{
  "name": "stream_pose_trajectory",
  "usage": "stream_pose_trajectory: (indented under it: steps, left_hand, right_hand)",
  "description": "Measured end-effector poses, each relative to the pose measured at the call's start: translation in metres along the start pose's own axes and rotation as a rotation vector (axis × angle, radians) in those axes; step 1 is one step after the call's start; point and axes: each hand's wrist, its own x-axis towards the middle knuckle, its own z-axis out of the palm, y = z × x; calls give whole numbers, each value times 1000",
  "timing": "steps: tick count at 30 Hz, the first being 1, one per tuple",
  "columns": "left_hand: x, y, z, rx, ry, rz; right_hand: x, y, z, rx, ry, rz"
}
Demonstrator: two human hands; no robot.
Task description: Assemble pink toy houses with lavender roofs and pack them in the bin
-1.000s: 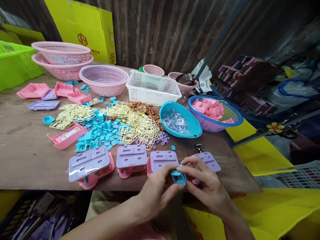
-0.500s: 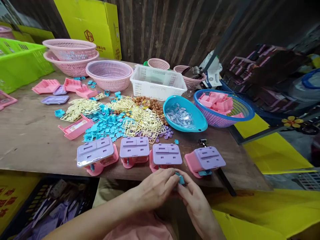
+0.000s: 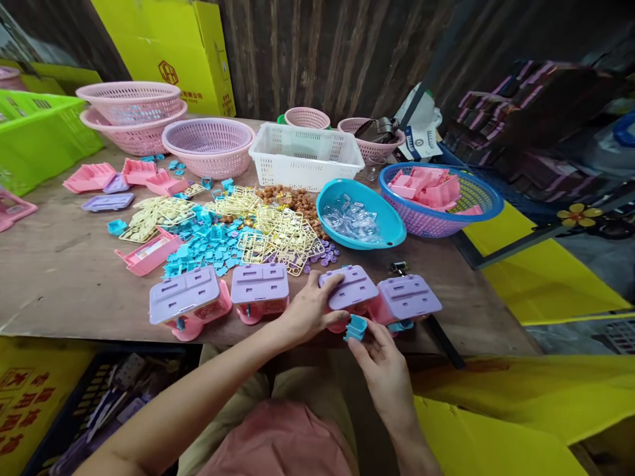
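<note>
Head view: at the near edge of a wooden table (image 3: 59, 277), a person's left hand (image 3: 310, 311) clasps the third in a row of four toy units, a lilac-topped unit (image 3: 350, 291) on a pink base, its fingers closed over the lid's near side. The right hand (image 3: 381, 360) pinches a small blue part (image 3: 356, 327) between thumb and fingertips just below and in front of that unit, close to its underside but, by the look of it, not yet seated. The unit at the far right (image 3: 407, 299) already shows a blue piece under its front edge, and the two units on the left (image 3: 186, 301) (image 3: 260, 289) show small blue bits below too, so the fitting appears well along, with this one unit open. Plenty of stock remains behind: a heap of blue parts (image 3: 208, 244), cream sprue frames (image 3: 278, 238), a blue bowl of clear pieces (image 3: 360, 221) and a blue-rimmed basket of pink bases (image 3: 436, 198).
</note>
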Motion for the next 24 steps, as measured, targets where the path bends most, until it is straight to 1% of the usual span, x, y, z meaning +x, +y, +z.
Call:
stream_pose_trajectory:
  steps: [1,3,5,7,10,14,16,18,24]
  left_hand:
    - [-1,-2,6,-105,13,-3]
    - [-4,-9,15,-250,44,37]
    - [-4,-15,20,-316,89,76]
    - [-2,-19,22,-357,159,60]
    - [2,-19,22,-396,265,-6]
    - [2,-17,23,-407,306,-70]
    - [1,-18,24,-428,318,-89]
    - [0,-21,25,-449,334,-98]
    - [5,-26,32,-457,397,-99]
  right_hand:
    - [0,4,4,-28,25,-26]
    - [1,11,11,-71,72,-46]
    - [1,14,17,-95,130,-75]
    - [1,13,22,-58,162,-98]
    - [5,7,28,-35,186,-158]
    - [14,-1,34,-252,250,-394]
    - [18,-2,37,-325,274,-483]
    - [20,-1,41,-374,291,-518]
    - [21,-2,53,-478,367,-554]
